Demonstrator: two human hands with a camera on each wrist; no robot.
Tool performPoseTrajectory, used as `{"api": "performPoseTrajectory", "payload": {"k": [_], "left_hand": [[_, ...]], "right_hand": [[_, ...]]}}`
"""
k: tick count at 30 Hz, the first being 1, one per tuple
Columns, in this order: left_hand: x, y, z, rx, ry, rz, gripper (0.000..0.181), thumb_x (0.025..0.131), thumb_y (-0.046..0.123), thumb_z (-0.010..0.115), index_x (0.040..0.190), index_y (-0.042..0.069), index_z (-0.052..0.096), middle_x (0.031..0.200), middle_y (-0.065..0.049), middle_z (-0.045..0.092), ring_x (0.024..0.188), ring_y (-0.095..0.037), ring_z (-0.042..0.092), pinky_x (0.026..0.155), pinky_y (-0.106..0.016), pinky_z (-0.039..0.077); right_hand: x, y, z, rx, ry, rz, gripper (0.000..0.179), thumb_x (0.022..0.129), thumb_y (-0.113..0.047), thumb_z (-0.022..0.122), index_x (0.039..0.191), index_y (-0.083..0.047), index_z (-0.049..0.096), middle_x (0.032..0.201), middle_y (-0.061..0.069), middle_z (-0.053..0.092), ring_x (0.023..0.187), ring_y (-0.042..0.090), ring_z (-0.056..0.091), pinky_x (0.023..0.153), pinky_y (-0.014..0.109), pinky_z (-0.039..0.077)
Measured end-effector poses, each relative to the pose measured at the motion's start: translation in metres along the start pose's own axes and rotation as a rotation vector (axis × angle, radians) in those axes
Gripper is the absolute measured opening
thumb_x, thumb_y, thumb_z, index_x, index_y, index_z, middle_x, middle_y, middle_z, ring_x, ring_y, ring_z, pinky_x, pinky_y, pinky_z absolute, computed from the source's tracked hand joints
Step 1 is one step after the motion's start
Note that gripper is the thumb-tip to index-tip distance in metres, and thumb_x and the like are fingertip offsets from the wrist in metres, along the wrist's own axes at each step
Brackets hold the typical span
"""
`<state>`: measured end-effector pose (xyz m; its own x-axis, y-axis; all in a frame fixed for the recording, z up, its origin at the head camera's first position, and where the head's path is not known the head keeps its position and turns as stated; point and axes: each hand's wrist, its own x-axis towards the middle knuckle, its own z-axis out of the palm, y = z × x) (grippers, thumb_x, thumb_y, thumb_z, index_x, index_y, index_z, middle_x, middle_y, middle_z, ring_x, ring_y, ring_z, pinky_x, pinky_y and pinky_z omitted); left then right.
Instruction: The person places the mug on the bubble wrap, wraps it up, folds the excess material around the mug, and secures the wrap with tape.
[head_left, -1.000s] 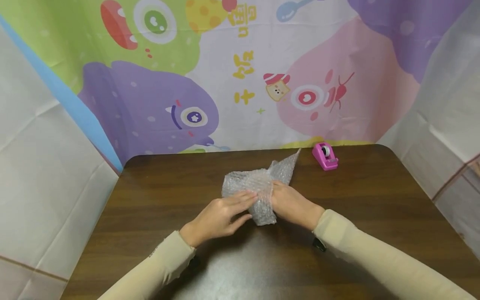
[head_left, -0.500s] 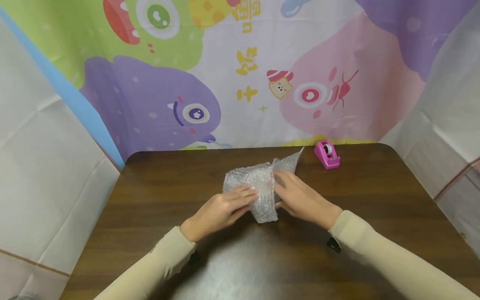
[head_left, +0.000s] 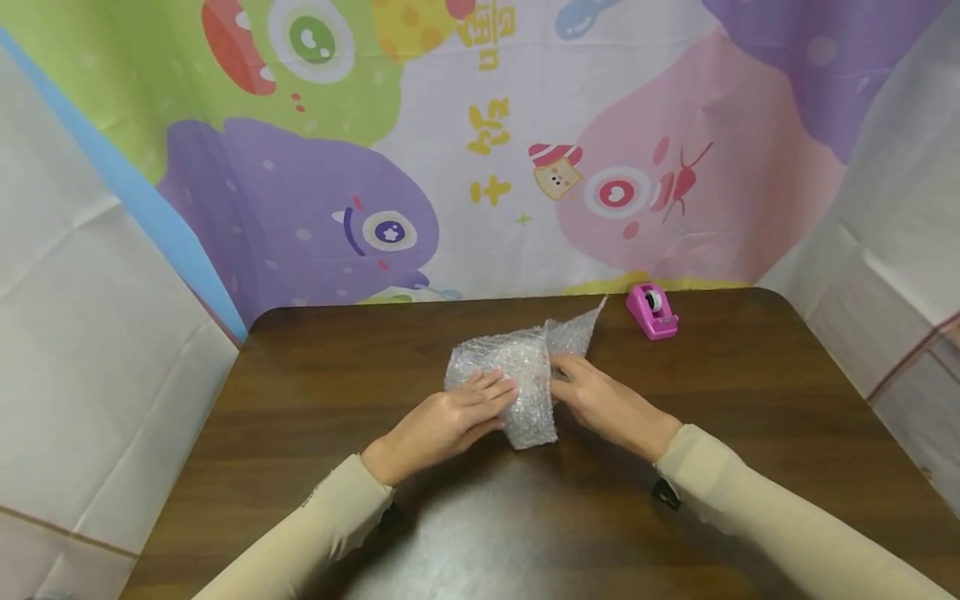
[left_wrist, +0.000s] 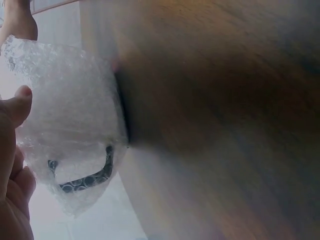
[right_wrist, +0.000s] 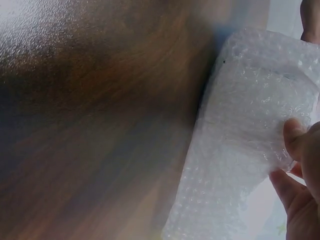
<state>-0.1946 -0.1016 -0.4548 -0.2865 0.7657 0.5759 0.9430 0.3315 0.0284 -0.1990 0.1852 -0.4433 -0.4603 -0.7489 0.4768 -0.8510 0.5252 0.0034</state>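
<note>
A bundle of clear bubble wrap (head_left: 525, 375) lies on the dark wooden table, around something mostly hidden. Through its end in the left wrist view, a dark loop (left_wrist: 87, 182) shows, shaped like a handle. My left hand (head_left: 446, 421) rests on the bundle's left side, fingers laid fairly straight over it, thumb toward me. At the right edge of the wrap, my right hand (head_left: 607, 408) pinches the sheet; its thumb (right_wrist: 295, 137) lies on the film in the right wrist view. A pointed loose end of wrap (head_left: 577, 333) sticks out toward the back right.
A pink tape dispenser (head_left: 652, 312) with a roll stands near the table's back right corner. Behind the table (head_left: 337, 350) hangs a printed cartoon curtain (head_left: 480, 250), and pale sheets flank both sides.
My right hand has come out from behind the wrap's flap, shifted right, and now pinches its edge. The flap lies smoother over the bundle. The left hand has hardly moved.
</note>
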Motion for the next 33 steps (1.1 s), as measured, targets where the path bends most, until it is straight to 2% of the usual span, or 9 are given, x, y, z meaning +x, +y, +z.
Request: {"api": "performPoseTrajectory", "payload": {"k": [8, 12, 19, 25, 29, 33], "left_hand": [[0.002, 0.005, 0.001, 0.119, -0.058, -0.006, 0.052, 0.096, 0.013, 0.071, 0.143, -0.004, 0.056, 0.146, -0.020, 0.058, 0.136, -0.030, 0.058, 0.115, -0.043, 0.045], [0.004, 0.006, 0.002, 0.140, -0.067, -0.024, 0.054, 0.097, 0.016, 0.069, 0.145, -0.005, 0.053, 0.148, -0.021, 0.056, 0.138, -0.029, 0.057, 0.116, -0.043, 0.044], [0.009, 0.006, 0.003, 0.171, -0.083, -0.025, 0.052, 0.096, 0.020, 0.071, 0.141, -0.004, 0.058, 0.144, -0.019, 0.060, 0.136, -0.032, 0.058, 0.117, -0.044, 0.042], [0.012, 0.006, 0.002, 0.215, -0.110, -0.039, 0.056, 0.097, 0.024, 0.070, 0.144, -0.003, 0.055, 0.145, -0.018, 0.060, 0.135, -0.030, 0.059, 0.118, -0.042, 0.043], [0.015, 0.006, 0.003, 0.257, -0.120, -0.054, 0.059, 0.097, 0.030, 0.069, 0.145, -0.001, 0.055, 0.144, -0.016, 0.062, 0.134, -0.028, 0.060, 0.117, -0.041, 0.044], [0.017, 0.005, 0.003, 0.259, -0.126, -0.068, 0.056, 0.097, 0.031, 0.070, 0.143, 0.000, 0.058, 0.140, -0.013, 0.065, 0.133, -0.027, 0.061, 0.116, -0.041, 0.046]], "right_hand": [[0.001, 0.000, 0.000, -0.007, 0.014, -0.007, 0.035, 0.079, 0.015, 0.066, 0.106, -0.007, 0.070, 0.124, 0.017, 0.063, 0.118, 0.033, 0.063, 0.108, 0.042, 0.052], [0.001, 0.001, 0.000, 0.007, 0.007, -0.005, 0.036, 0.079, 0.015, 0.063, 0.106, -0.008, 0.071, 0.124, 0.017, 0.063, 0.119, 0.033, 0.062, 0.109, 0.042, 0.051], [0.002, 0.001, 0.000, 0.011, -0.007, -0.003, 0.037, 0.075, 0.017, 0.067, 0.104, -0.007, 0.071, 0.124, 0.016, 0.063, 0.120, 0.033, 0.062, 0.109, 0.042, 0.052], [0.003, 0.002, 0.000, 0.015, 0.001, -0.021, 0.035, 0.073, 0.017, 0.065, 0.100, -0.005, 0.069, 0.124, 0.016, 0.064, 0.120, 0.033, 0.062, 0.110, 0.042, 0.051], [0.004, 0.001, 0.000, 0.011, -0.001, -0.021, 0.035, 0.075, 0.016, 0.065, 0.102, -0.005, 0.070, 0.123, 0.016, 0.064, 0.119, 0.032, 0.063, 0.108, 0.041, 0.052], [0.003, 0.000, -0.001, -0.005, -0.004, -0.010, 0.040, 0.077, 0.016, 0.072, 0.112, -0.004, 0.073, 0.125, 0.018, 0.065, 0.119, 0.034, 0.064, 0.105, 0.043, 0.054]]}}
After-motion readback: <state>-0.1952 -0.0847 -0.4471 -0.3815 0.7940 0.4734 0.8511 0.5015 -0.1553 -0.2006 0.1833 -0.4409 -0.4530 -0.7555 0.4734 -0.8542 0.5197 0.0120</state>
